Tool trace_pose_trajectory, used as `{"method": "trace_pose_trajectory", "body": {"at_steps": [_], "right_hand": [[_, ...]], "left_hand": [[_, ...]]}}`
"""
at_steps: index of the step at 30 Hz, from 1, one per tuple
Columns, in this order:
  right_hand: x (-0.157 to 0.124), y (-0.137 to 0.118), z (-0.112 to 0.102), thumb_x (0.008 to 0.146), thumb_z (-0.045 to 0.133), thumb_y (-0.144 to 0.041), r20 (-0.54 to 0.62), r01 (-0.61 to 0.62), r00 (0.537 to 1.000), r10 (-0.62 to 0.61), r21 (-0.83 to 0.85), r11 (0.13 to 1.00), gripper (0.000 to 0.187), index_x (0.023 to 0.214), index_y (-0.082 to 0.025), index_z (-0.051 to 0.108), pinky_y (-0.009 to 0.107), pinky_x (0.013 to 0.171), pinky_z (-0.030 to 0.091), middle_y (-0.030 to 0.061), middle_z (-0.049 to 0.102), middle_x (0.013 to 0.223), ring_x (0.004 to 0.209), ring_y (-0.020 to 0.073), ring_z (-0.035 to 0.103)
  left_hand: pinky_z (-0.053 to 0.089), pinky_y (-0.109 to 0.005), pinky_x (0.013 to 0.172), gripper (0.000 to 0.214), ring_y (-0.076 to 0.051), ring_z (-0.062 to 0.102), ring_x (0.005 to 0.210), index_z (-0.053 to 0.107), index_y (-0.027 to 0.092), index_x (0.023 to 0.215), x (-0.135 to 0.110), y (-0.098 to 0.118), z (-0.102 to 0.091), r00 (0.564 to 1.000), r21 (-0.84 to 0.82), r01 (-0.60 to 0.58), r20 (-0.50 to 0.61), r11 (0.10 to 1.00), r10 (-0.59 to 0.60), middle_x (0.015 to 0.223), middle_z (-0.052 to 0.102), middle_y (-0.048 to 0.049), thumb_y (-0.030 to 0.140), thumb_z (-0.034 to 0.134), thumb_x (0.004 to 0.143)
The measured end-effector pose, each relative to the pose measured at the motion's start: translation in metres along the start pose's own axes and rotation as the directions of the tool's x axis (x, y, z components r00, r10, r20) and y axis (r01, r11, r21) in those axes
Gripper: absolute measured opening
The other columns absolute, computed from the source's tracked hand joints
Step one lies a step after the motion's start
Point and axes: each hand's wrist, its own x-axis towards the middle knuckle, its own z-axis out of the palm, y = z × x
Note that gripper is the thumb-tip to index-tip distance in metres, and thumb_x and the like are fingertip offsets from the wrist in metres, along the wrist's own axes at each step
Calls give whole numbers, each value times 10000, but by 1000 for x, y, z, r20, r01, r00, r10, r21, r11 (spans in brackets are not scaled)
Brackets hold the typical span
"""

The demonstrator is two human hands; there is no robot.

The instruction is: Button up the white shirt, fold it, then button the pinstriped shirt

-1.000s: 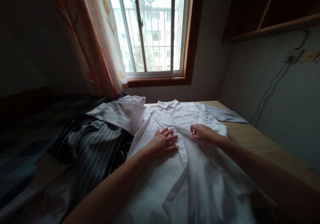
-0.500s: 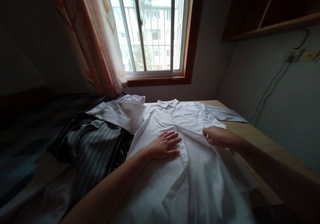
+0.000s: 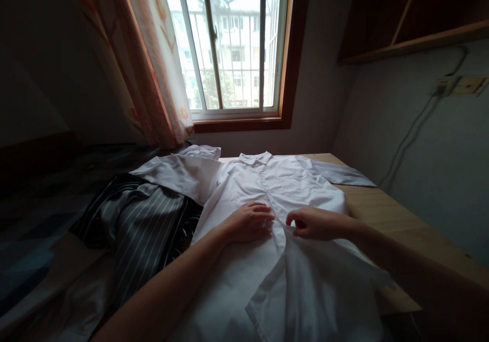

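Note:
A white collared shirt [image 3: 233, 260] lies front up with its sleeves spread to both sides. On its left front panel, beside the button placket, rests my left hand [image 3: 252, 222], palm down with the fingers a little bent and holding nothing. Just across the placket, my right hand [image 3: 313, 223] is closed in a pinch on the edge of the shirt's right front panel. Below the hands the two front edges part, and one lower corner is folded over.
A black-and-white striped garment [image 3: 141, 230] lies to the left, partly under a sleeve. The wooden board [image 3: 376, 207] shows on the right. A window [image 3: 237, 47], a curtain [image 3: 153, 97], a wall shelf [image 3: 414, 44] and a socket with a cable [image 3: 445, 85] surround it.
My right hand has moved left and nearer, bringing the front edge in to the placket. The left hand's fingers have drawn closer together and bent slightly, staying in about the same place.

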Motion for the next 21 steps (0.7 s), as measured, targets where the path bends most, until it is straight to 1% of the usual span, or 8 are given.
{"method": "trace_pose_trajectory", "body": {"at_steps": [4, 7, 9, 12, 15, 17, 19, 21], "right_hand": [[4, 2, 14, 745, 588, -169, -17, 18, 1000, -18, 24, 1000, 325, 1046, -161, 709, 215, 583, 354, 30, 679, 801, 652, 127, 533], [5, 2, 16, 754, 589, -179, -53, 27, 998, -23, 66, 997, 308, 1032, -154, 718, 213, 577, 353, 27, 676, 781, 643, 124, 532], [6, 1, 17, 757, 596, -191, -62, 26, 998, -20, 93, 995, 291, 1014, -149, 726, 213, 570, 352, 27, 675, 769, 637, 125, 534], [9, -2, 21, 764, 595, -197, -72, 27, 997, -18, 135, 990, 263, 978, -140, 737, 214, 571, 355, 27, 677, 749, 628, 125, 538], [13, -4, 26, 764, 577, -176, -88, 32, 996, -17, 170, 985, 247, 942, -129, 741, 214, 572, 358, 30, 683, 739, 623, 123, 544], [15, -5, 29, 761, 571, -170, -83, 38, 996, -24, 168, 985, 250, 939, -124, 741, 215, 573, 360, 33, 687, 739, 623, 124, 546], [15, -4, 28, 767, 576, -181, -58, 57, 997, -48, 160, 985, 257, 957, -129, 741, 218, 582, 369, 37, 698, 762, 636, 129, 555], [16, -1, 23, 806, 568, -233, 6, 58, 998, -60, 197, 979, 254, 969, -138, 738, 219, 578, 385, 38, 703, 765, 623, 129, 565]], "left_hand": [[507, -322, 948, 226, -189, 671, 1022, 734, 224, 1045, 1, -1, -2, 996, -88, -44, -80, 995, 37, 1116, 728, -61, 317, 576, 913], [529, -302, 869, 225, -180, 680, 928, 735, 200, 962, 3, -1, 0, 992, -88, -18, -129, 996, 7, 1000, 749, -57, 265, 522, 935], [532, -310, 866, 232, -184, 673, 921, 727, 193, 951, 4, -2, 2, 989, -58, 10, -147, 998, -19, 986, 746, -58, 251, 503, 943], [484, -368, 1007, 259, -214, 608, 1134, 677, 201, 1132, 4, -5, 6, 982, 12, 39, -185, 999, -36, 1219, 678, -76, 272, 504, 954], [343, -442, 1157, 433, -239, 402, 1390, 502, 230, 1397, 4, -6, 10, 989, 87, 51, -144, 995, -38, 1501, 456, -79, 299, 493, 969], [297, -456, 1185, 440, -234, 359, 1424, 480, 250, 1424, 5, -6, 11, 997, 115, 50, -58, 992, -44, 1522, 429, -64, 308, 455, 988], [301, -444, 1186, 400, -223, 407, 1397, 537, 260, 1381, 6, -5, 11, 999, 118, 47, 11, 992, -48, 1476, 493, -52, 308, 426, 1000], [325, -428, 1174, 381, -213, 457, 1361, 574, 264, 1348, 7, -6, 11, 999, 112, 41, 31, 993, -45, 1435, 540, -45, 298, 424, 1000]]}}
